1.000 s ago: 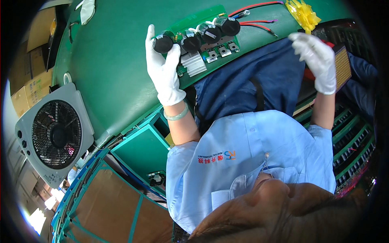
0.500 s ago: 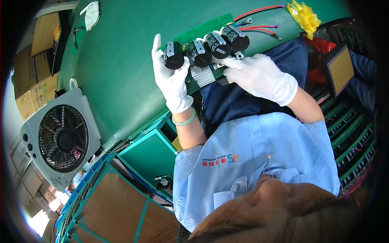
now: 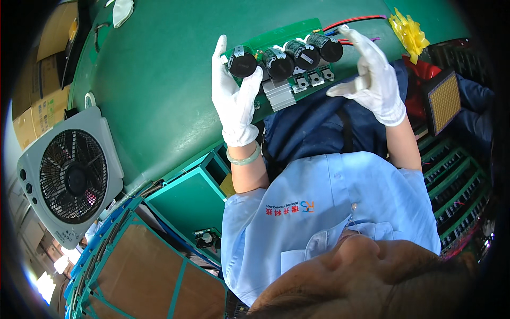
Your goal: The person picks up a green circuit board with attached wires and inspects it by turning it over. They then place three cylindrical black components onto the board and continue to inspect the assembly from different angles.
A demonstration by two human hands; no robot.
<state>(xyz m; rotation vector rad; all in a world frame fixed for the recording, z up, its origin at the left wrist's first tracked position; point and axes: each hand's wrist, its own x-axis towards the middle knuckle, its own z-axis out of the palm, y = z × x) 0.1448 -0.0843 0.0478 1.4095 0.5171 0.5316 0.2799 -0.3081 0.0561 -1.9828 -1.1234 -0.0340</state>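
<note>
A green circuit board (image 3: 281, 33) is held up at the near edge of the green table. Several large black capacitors (image 3: 279, 65) line it, with a silver finned heat sink (image 3: 279, 95) and small metal-tabbed components (image 3: 316, 78) on its near side. My left hand (image 3: 231, 98), in a white glove, grips the board's left end, thumb in front and fingers behind. Beside the right end is my gloved right hand (image 3: 374, 80), fingers spread and thumb apart, holding nothing. Red wires (image 3: 353, 22) run out from the board's right end, partly behind my right fingers.
A grey box fan (image 3: 74, 175) stands at the left by cardboard boxes (image 3: 50, 114). On the table lie a yellow bundle (image 3: 408, 36) at the far right and a white glove (image 3: 122, 11) at the far left. A green shelf unit (image 3: 183, 212) is at lower left.
My right hand has come off the components on the board's near side and opened, moving right and up. My left hand still holds the board. The whole view has shifted slightly.
</note>
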